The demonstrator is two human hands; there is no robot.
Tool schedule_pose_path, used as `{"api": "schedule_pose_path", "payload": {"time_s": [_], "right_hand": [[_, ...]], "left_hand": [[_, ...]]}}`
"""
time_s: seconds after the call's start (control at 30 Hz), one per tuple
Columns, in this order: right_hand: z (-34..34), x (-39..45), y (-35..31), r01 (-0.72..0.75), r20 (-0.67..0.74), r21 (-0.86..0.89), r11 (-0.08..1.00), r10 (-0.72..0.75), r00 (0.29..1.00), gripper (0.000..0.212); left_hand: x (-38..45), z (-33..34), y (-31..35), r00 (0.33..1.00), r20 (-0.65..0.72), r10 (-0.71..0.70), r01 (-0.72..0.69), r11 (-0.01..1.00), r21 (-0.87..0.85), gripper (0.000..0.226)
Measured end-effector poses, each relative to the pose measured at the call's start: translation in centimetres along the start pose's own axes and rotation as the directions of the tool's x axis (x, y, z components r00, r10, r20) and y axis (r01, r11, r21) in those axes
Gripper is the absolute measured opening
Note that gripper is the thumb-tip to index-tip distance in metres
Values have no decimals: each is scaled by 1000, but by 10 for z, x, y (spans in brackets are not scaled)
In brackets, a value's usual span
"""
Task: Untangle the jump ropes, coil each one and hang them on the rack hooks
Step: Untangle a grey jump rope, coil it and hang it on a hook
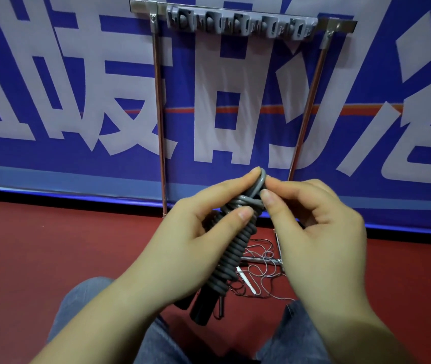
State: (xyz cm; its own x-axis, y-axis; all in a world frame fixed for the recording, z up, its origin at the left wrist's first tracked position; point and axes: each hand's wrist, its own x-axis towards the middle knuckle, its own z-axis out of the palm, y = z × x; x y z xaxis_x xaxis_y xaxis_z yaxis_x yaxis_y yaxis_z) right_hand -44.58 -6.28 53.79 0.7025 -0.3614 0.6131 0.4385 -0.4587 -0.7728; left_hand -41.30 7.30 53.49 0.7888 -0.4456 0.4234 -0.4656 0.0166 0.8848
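While we crouch facing the blue banner [51,88], our left hand [183,237] grips the grey jump rope [235,245], thumb pressed on the tight coils and index finger reaching up to the loop at the top. The rope is wound around dark handles [204,308] that stick out below this hand. Just right, our right hand [311,222] pinches the rope's top loop between thumb and index finger. Beneath and between both hands, a thin tangled rope [261,271] lies on the red floor [51,245]. Well above the hands, the rack [240,22] shows grey hooks on its metal frame.
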Motion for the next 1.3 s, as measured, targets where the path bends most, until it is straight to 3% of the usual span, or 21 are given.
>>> {"api": "schedule_pose_path", "payload": {"time_s": [0.1,0.17,0.23,0.3,0.37,0.43,0.63,0.83,0.93,1.03,1.17,1.3], "right_hand": [[1,2,-9,-262,16,375,889,276,961,11],[3,6,-8,-394,138,577,715,390,910,7],[5,7,-3,-526,307,695,491,459,834,19],[7,5,1,-664,516,691,286,448,730,43],[8,1,3,-782,715,614,110,343,609,65],[8,-1,4,-857,828,515,22,249,503,66],[11,-5,5,-878,838,470,86,271,475,75],[19,-8,7,-772,675,625,110,421,606,65],[24,-9,8,-746,610,646,161,478,632,51],[23,-7,14,-771,559,558,308,546,623,61],[21,-6,20,-779,545,484,399,559,625,74],[21,-8,20,-718,519,531,450,498,695,59]], "left_hand": [[0,1,2,999,14,42,-42,999,-24,40],[-2,2,1,999,-3,45,-46,994,-102,40],[-4,3,1,998,-20,53,-56,984,-166,39],[-3,4,3,997,-16,81,-83,979,-187,39],[-1,5,6,994,10,113,-109,978,-179,39],[0,5,6,990,26,142,-139,985,-102,40],[0,2,0,984,14,180,-179,958,225,46],[1,5,-3,978,-55,201,-154,875,459,46],[4,4,3,973,-150,178,-114,926,361,28],[11,-3,7,968,-252,8,11,997,74,9],[17,-7,7,962,-239,-133,153,986,64,7],[17,-2,7,966,-232,-112,134,987,83,2]]}}
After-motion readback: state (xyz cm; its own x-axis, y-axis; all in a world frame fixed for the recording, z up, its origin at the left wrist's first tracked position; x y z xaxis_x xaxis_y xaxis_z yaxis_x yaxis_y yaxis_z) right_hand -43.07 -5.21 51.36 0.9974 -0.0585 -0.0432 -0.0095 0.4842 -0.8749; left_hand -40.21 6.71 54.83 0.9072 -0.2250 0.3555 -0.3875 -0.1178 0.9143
